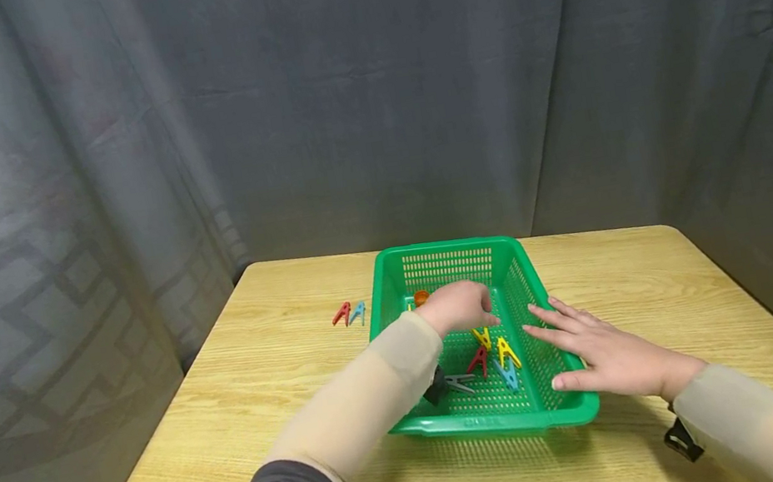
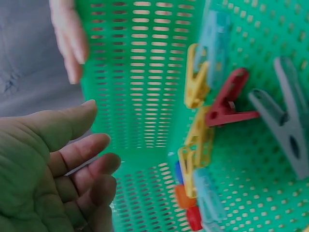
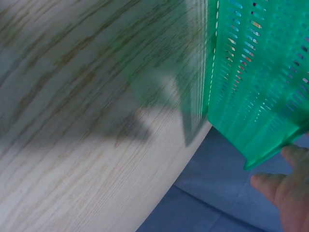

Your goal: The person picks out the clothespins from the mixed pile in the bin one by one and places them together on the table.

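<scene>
A green plastic basket (image 1: 476, 424) stands on the table with several clothespins in it. My left hand (image 1: 454, 308) hangs over its inside, fingers loosely bent and nothing in the grasp, as the left wrist view also shows. Below it lie a red clothespin (image 1: 479, 361), a yellow clothespin (image 1: 507, 352), a light blue clothespin (image 1: 506, 374) and a grey clothespin (image 2: 285, 118). My right hand (image 1: 613, 357) is at the basket's right rim with fingers spread over the edge; whether it touches is hard to tell.
Left of the basket, a red clothespin (image 1: 342, 314) and a blue clothespin (image 1: 357, 313) lie on the wooden table (image 1: 282, 350). A small orange round thing (image 1: 421, 297) sits inside near the back left. Grey curtains (image 1: 363, 93) hang behind the table.
</scene>
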